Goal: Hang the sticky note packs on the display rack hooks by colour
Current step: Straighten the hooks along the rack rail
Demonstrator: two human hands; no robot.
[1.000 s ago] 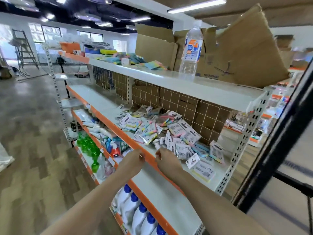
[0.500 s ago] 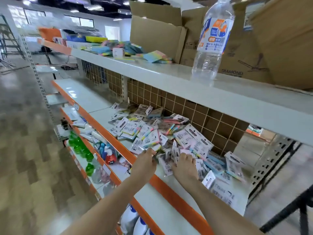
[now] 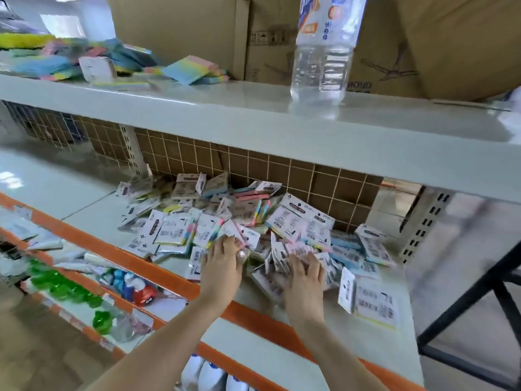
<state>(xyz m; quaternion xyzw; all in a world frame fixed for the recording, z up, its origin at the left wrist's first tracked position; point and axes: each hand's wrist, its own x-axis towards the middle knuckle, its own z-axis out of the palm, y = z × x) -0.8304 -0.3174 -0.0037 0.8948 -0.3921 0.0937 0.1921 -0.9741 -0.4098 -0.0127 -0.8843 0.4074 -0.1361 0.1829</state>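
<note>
If both hands, the left hand and right hand, fingers spread flat on the sticky note packs, push hard, packs could slide off the shelf.

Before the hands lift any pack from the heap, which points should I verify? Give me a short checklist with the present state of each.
1. Both hands at the heap of sticky note packs: ok, left hand and right hand rest on it.
2. One pack firmly held: cannot tell, blurred.
3. Colours readable: ok, pink, blue and yellow edges show.
4. Display hooks in sight: not ok, none visible.
5. Water bottle on the shelf above stands upright: ok.
</note>
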